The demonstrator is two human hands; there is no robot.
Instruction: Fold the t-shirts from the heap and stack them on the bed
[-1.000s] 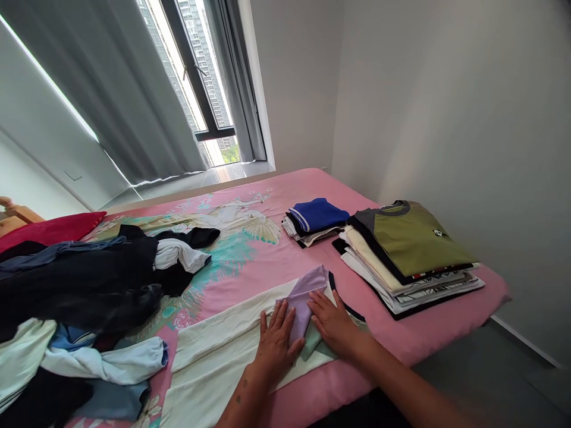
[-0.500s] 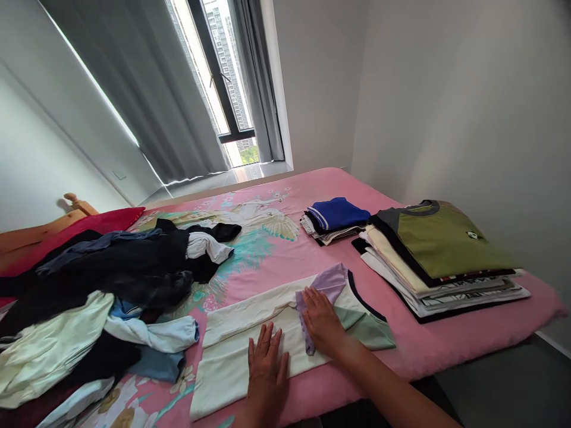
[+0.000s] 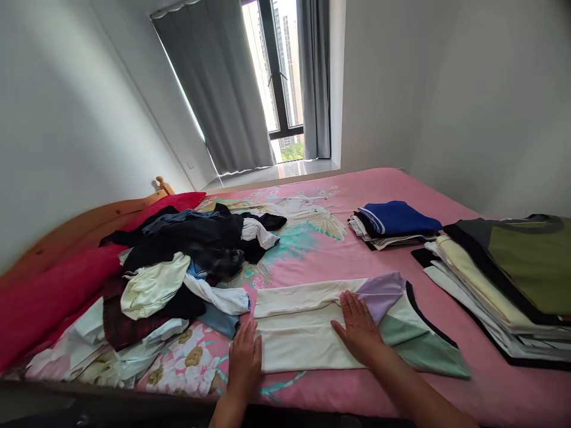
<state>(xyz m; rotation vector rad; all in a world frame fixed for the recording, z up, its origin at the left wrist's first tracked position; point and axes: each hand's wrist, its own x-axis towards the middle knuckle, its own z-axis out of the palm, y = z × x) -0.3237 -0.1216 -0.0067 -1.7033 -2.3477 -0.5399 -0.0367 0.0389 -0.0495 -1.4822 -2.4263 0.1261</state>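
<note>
A cream T-shirt lies on the bed, its sides folded inward into a long strip. It has a lilac sleeve, a green part and a dark neckband at the right end. My right hand rests flat on the shirt beside the lilac sleeve, fingers stretched out. At the shirt's left end, my left hand lies with its fingers extended along the hem. Neither hand grips the cloth visibly.
Rumpled clothes are heaped at the left by red pillows. A small folded stack with a blue garment lies at the back right. Nearer stands a taller folded stack topped by an olive shirt. The pink sheet covers the bed.
The view has turned left. My left hand has moved from the shirt's middle to its left end. The lilac sleeve, which hung across the shirt under my right hand, now lies folded back.
</note>
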